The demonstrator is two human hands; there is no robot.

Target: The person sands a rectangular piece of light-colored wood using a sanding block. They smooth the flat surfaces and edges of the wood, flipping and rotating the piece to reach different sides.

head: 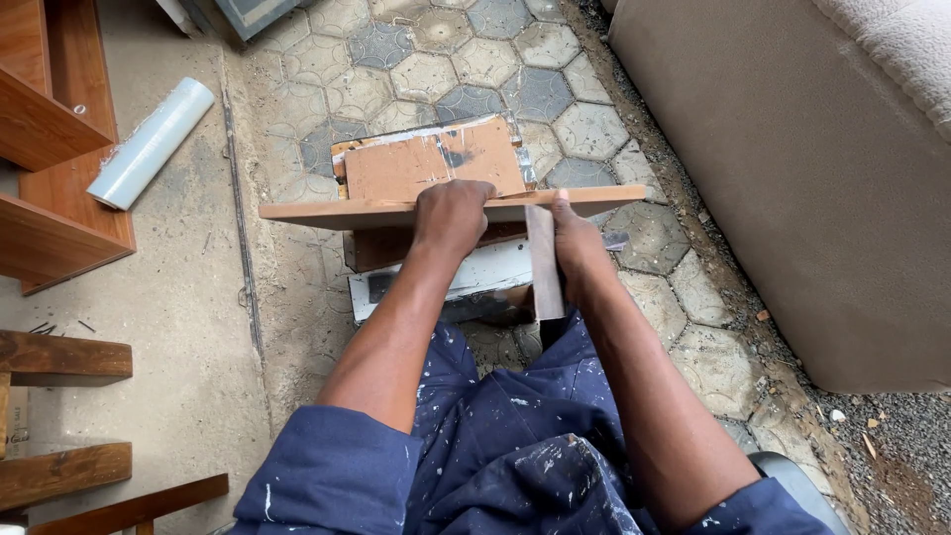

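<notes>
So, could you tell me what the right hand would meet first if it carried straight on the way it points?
The right hand points away from the person, thumb on the long wooden board. It would probably press further onto that board, then the brown panel behind; depth is unclear.

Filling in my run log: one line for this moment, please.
left hand: grips board | right hand: holds upright strip | paving below
</notes>
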